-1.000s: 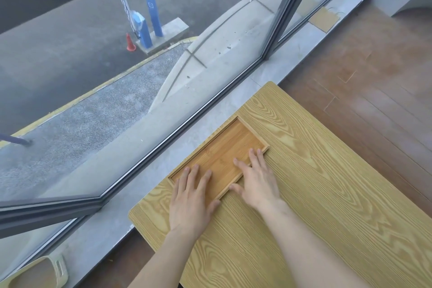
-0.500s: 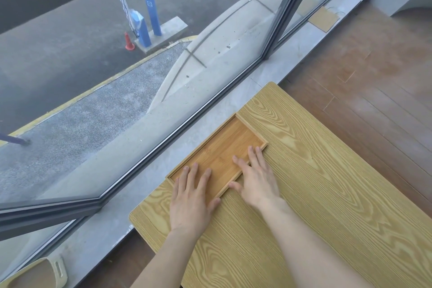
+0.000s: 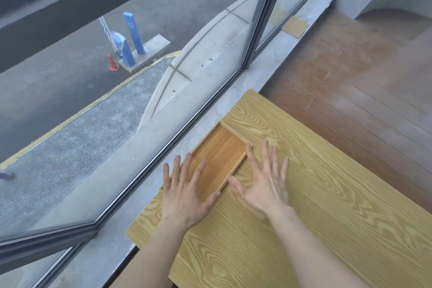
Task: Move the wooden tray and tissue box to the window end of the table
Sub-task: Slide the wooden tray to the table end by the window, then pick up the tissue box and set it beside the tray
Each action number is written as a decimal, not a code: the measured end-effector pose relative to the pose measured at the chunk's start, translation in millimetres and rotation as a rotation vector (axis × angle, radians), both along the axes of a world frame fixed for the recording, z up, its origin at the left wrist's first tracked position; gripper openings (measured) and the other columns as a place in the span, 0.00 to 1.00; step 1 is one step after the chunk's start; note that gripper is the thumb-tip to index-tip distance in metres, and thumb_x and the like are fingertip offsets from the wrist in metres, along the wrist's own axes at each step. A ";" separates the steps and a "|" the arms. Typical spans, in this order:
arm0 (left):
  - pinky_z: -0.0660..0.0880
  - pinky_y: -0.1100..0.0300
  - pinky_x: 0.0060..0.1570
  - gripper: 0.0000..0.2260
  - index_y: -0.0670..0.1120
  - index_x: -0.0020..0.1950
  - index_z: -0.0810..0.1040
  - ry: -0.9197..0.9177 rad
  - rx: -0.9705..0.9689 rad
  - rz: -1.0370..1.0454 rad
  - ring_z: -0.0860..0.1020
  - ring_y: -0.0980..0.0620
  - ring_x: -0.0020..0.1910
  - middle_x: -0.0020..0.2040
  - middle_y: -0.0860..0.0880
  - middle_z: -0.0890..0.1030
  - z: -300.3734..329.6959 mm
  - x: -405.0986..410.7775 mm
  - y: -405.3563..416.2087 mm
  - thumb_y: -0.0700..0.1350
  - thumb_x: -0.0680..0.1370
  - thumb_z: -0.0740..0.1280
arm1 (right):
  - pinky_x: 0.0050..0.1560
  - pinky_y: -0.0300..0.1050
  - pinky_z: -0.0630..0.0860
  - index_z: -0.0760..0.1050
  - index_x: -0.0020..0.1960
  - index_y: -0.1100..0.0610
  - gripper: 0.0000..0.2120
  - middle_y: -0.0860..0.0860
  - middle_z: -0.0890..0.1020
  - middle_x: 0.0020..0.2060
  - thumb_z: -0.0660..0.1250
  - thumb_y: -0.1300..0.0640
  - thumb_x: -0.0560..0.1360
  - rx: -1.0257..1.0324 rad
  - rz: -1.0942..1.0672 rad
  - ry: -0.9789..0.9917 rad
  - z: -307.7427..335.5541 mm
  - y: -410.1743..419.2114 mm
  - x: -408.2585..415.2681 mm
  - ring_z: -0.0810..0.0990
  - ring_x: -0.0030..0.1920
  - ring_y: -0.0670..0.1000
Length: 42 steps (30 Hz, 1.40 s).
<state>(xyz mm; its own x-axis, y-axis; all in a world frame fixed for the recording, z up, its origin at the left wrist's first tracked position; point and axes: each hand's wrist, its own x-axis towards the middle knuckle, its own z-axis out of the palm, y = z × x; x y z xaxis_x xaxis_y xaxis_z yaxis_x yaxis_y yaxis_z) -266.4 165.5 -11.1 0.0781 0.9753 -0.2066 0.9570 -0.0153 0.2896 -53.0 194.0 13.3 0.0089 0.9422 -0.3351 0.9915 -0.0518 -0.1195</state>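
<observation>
Head view: shallow rectangular wooden tray (image 3: 221, 154) at table (image 3: 304, 194) edge, left hand (image 3: 184, 196) and right hand (image 3: 266, 184) splayed, empty.

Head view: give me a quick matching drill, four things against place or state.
Things:
1. wooden tray
2. left hand
3. right hand
4. traffic cone

Places or states:
A. outside, on the pavement past the glass
B. open, fingers spread, over the tray's near end
C. flat along the table's window edge
D. open, over bare table beside the tray

Pairs: 1-C, 2-B, 3-D, 4-A
</observation>
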 end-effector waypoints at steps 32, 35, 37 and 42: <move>0.35 0.37 0.76 0.46 0.61 0.81 0.43 -0.058 0.184 -0.698 0.34 0.44 0.80 0.83 0.48 0.40 99.2 356.5 -83.5 0.81 0.68 0.46 | 0.82 0.69 0.37 0.30 0.81 0.40 0.51 0.57 0.32 0.83 0.28 0.18 0.64 0.156 -0.789 -0.108 92.4 -304.1 337.6 0.33 0.83 0.61; 0.35 0.37 0.76 0.46 0.61 0.81 0.41 -0.044 0.171 -0.768 0.33 0.44 0.80 0.83 0.48 0.39 95.9 409.6 -125.7 0.82 0.68 0.45 | 0.82 0.67 0.37 0.29 0.81 0.40 0.48 0.56 0.32 0.83 0.37 0.17 0.70 0.144 -0.883 -0.084 82.9 -352.0 383.0 0.32 0.84 0.59; 0.34 0.38 0.76 0.46 0.61 0.81 0.41 -0.051 0.153 -0.804 0.32 0.45 0.80 0.82 0.49 0.38 93.5 441.4 -150.1 0.82 0.68 0.45 | 0.83 0.66 0.38 0.29 0.81 0.40 0.48 0.55 0.32 0.83 0.41 0.18 0.72 0.139 -0.941 -0.071 74.7 -379.6 410.3 0.33 0.84 0.59; 0.31 0.42 0.76 0.45 0.62 0.80 0.38 -0.043 0.092 -0.839 0.30 0.46 0.79 0.82 0.49 0.36 83.1 509.1 -203.1 0.81 0.69 0.45 | 0.84 0.62 0.39 0.33 0.83 0.39 0.48 0.54 0.37 0.85 0.46 0.19 0.71 0.176 -1.081 0.032 55.4 -432.7 469.7 0.37 0.85 0.58</move>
